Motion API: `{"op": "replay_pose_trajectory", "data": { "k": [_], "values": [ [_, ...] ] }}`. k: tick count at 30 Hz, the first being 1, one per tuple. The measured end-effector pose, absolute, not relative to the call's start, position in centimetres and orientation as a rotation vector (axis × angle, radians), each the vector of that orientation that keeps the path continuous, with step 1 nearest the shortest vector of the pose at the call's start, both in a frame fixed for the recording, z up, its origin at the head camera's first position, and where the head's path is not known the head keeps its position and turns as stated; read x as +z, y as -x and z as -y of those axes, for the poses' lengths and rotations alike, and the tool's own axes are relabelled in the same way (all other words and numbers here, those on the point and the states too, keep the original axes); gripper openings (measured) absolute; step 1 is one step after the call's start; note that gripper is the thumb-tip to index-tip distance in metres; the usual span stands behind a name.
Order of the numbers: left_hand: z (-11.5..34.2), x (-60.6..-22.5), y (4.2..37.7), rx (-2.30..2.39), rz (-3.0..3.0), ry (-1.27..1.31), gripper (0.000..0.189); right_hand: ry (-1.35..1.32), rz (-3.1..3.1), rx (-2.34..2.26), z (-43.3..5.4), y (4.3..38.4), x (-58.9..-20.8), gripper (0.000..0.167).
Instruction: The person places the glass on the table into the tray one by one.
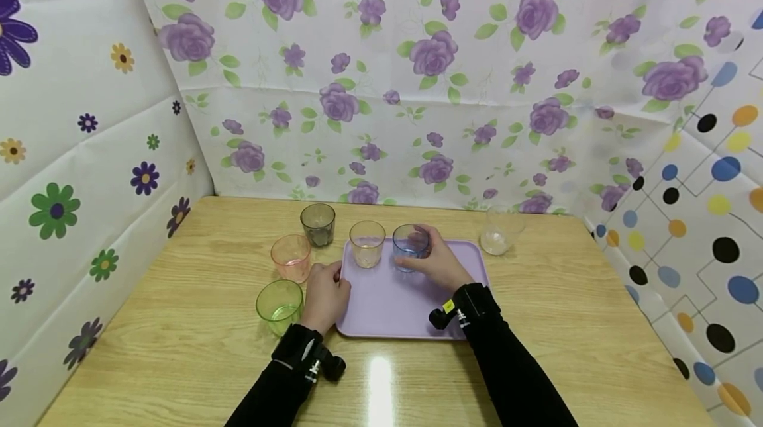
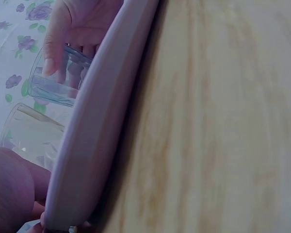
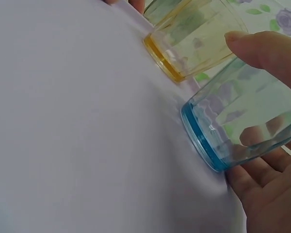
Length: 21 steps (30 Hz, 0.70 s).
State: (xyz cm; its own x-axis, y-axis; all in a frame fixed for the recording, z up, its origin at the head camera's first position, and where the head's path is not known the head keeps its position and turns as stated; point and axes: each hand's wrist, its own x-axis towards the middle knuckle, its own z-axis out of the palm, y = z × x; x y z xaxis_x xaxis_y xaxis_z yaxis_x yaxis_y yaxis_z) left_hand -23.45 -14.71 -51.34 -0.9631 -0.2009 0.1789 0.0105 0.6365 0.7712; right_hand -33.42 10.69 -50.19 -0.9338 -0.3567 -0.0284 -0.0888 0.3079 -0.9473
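On the lilac tray [image 1: 387,308], near its far edge, my right hand [image 1: 442,263] grips a blue-tinted glass [image 1: 408,248] between thumb and fingers. The right wrist view shows the blue base [image 3: 203,138] at the tray surface; whether it fully touches cannot be told. Left of it a pale yellow glass [image 1: 367,248] stands upright on the tray, a small gap between the two. My left hand [image 1: 324,300] pinches the tray's left rim, thumb on the upper side in the left wrist view. Its other fingers are partly hidden beneath the rim.
Left of the tray, a grey-brown glass [image 1: 318,225], a pink glass [image 1: 291,259] and a green glass [image 1: 277,304] stand on the wooden table [image 1: 191,328]. The green one is close beside my left hand. A clear glass vessel [image 1: 496,239] stands beyond the tray's far right corner.
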Motion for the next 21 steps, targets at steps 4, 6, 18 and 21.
{"op": "replay_pose_trajectory", "data": {
  "k": [4, 6, 18, 21],
  "values": [
    [14.7, -51.3, 23.5, -1.234, 2.613, -0.146, 0.046, 0.406, -2.363, -1.666, -11.1, 33.2, -50.0, 0.101],
    [14.6, -51.2, 23.5, -1.238, 2.619, -0.150, 0.046, 0.412, -2.370, -1.672, -11.3, 33.1, -49.8, 0.100],
    [14.6, -51.4, 23.5, -1.222, 2.627, -0.139, 0.047, 0.420, -2.334, -1.765, -12.8, 32.7, -48.6, 0.101],
    [14.6, -51.3, 23.4, -1.223, 2.631, -0.146, 0.047, 0.428, -2.329, -1.797, -13.3, 32.6, -48.4, 0.102]
  ]
}}
